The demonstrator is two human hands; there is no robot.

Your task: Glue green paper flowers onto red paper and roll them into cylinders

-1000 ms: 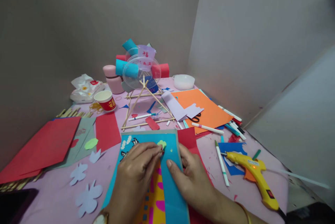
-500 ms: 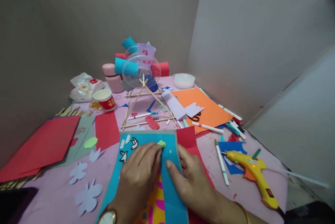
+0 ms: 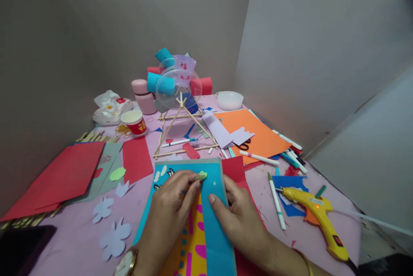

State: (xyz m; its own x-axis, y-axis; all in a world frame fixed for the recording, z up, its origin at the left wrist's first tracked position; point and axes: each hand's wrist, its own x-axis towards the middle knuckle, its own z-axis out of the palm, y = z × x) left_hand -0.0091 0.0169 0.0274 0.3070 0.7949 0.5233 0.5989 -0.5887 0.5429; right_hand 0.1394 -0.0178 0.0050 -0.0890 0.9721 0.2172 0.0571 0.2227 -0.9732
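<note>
Blue card (image 3: 217, 241) is nearest, bearing a yellow-orange panel with magenta shapes. Right hand (image 3: 238, 220): clamped on the card's right edge, thumb on top. Left hand (image 3: 176, 196): thumb and forefinger pinched together on a small green paper cutout (image 3: 203, 175), at the card's upper part. Beyond stands a wooden-stick frame (image 3: 181, 102); farther back, a pink flask (image 3: 146, 103).

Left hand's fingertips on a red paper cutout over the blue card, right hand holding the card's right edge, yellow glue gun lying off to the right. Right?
Colour's wrong: the cutout is light green, as the head view shows. Left hand, blue card, right hand and glue gun stand as stated.
</note>
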